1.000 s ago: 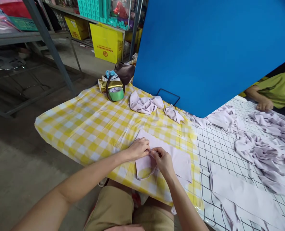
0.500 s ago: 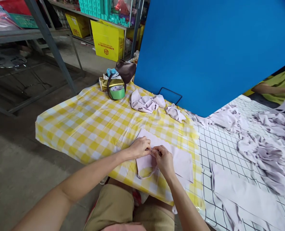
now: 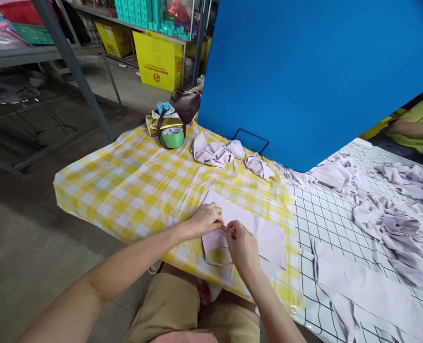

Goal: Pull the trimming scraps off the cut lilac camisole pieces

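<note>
A flat piece of pale lilac fabric lies on the yellow checked tablecloth in front of me. My left hand rests over its left part, fingers pinched together. Close beside it, my right hand is also closed in a pinch. A thin fabric strip spans the short gap between my fingertips. Its ends are hidden in my fingers. A narrow strap curves out in a loop below my hands on the near side of the fabric.
A large blue board stands behind the table. Crumpled lilac fabric lies before it, with green tape and a dark bag to the left. More lilac pieces cover the white grid cloth. A co-worker's arm shows far right.
My right hand has shifted slightly down and turned, its fingers curling in more. My left hand stays almost in place. The co-worker's arm at far right has moved, and the fabric near it is gone from view.
</note>
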Demonstrator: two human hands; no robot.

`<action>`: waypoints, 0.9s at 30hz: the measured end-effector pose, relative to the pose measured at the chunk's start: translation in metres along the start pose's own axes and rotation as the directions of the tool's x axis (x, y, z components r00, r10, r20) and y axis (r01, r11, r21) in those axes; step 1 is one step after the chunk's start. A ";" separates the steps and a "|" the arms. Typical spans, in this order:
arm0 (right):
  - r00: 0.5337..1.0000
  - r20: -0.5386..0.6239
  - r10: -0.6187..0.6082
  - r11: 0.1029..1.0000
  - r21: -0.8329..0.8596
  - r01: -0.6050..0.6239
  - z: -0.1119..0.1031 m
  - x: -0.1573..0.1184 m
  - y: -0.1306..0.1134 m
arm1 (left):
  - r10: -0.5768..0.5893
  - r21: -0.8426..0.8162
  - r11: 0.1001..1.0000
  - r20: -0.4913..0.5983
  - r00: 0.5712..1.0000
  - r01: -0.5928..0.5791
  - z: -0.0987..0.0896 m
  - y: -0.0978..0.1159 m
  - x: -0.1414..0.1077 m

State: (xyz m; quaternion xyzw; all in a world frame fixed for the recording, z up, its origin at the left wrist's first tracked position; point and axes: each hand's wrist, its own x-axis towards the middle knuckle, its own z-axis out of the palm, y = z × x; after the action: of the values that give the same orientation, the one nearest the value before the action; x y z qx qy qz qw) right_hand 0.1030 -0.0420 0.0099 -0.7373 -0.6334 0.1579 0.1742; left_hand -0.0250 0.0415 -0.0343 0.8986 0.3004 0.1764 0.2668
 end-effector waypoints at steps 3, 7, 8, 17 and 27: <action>0.999 0.034 0.022 0.986 0.165 -0.027 -0.007 -0.030 -0.008 | 0.043 0.008 0.999 0.040 0.998 -0.044 -0.009 0.000 -0.011; 0.994 0.109 -0.012 0.926 0.375 -0.030 0.005 -0.090 -0.012 | 0.101 -0.069 0.993 0.091 0.991 -0.095 -0.024 0.001 -0.026; 0.995 0.094 -0.024 0.914 0.405 -0.016 0.014 -0.105 -0.011 | 0.090 -0.094 0.992 0.098 0.991 -0.081 -0.028 0.000 -0.029; 0.992 -0.127 0.000 0.970 0.242 0.031 0.016 -0.110 0.037 | -0.448 -0.083 0.894 -0.227 0.865 0.441 -0.036 -0.015 -0.013; 0.896 -0.229 0.380 0.921 -0.002 -0.391 -0.043 0.017 0.131 | -0.569 0.027 0.803 -0.263 0.779 0.595 -0.029 -0.021 0.024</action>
State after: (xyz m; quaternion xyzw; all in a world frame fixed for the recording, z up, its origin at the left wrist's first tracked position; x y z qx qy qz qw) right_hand 0.2397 -0.0457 -0.0118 -0.8650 -0.4548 0.0898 0.1922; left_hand -0.0305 0.0821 -0.0199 0.7464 0.6026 0.1766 0.2204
